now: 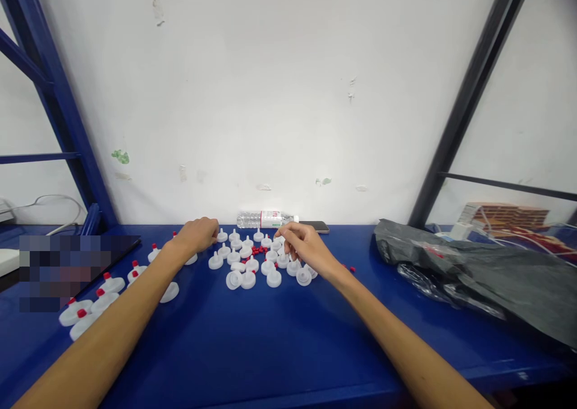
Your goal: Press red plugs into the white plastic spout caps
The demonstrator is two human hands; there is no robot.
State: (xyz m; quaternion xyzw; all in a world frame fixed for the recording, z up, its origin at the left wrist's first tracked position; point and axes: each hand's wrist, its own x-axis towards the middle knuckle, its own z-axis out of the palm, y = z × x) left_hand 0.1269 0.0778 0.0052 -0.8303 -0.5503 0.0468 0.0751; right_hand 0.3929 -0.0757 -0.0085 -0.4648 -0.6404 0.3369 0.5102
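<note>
My left hand point(198, 238) is closed, fingers curled downward, at the left of a group of white nozzle caps point(216, 261); whatever it grips is hidden. Over the right side of that group, my right hand point(304, 245) has its fingers bent in a pinch, and I cannot make out what is in them. Most of these caps stand spout up without a red tip; a few show their round undersides. Small red tips point(258, 250) lie heaped among them. Left of my left forearm, several red-tipped nozzle caps point(112, 283) stand in rows, partly hidden by the arm.
A clear plastic bottle point(252, 219) lies along the wall, with a phone point(318, 226) beside it. Grey plastic bags point(469, 271) cover the right of the blue table point(270, 349). Blue rack posts point(74, 96) rise at the left, a dark post point(464, 106) at the right.
</note>
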